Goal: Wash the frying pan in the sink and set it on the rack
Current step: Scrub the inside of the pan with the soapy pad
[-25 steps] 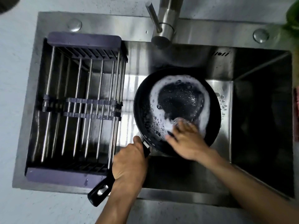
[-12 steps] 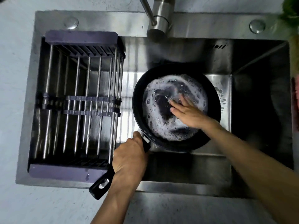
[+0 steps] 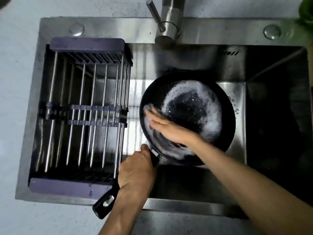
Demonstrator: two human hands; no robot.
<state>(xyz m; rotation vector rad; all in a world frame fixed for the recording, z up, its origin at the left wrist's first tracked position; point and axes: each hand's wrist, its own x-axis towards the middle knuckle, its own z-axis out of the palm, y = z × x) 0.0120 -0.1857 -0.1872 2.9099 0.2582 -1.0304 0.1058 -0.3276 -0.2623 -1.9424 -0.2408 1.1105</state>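
Observation:
A black frying pan (image 3: 225, 116) sits tilted in the steel sink (image 3: 186, 65), its inside ringed with white foam. My left hand (image 3: 135, 170) grips the pan's black handle (image 3: 105, 203), which sticks out over the sink's front rim. My right hand (image 3: 169, 128) lies flat inside the pan on its left side, fingers stretched out and blurred in the suds; I see nothing held in it. A purple-ended rack (image 3: 84, 46) with metal bars spans the left part of the sink, just left of the pan.
The tap (image 3: 167, 26) stands at the back rim above the pan, no water visibly running. A deeper, dark basin section (image 3: 277, 124) lies to the right. Pale countertop (image 3: 18, 99) surrounds the sink. Something green (image 3: 306, 12) shows at the top right corner.
My right hand has swept from the near edge of the pan across the middle to its left side, spreading the foam. My left hand keeps the same hold on the handle.

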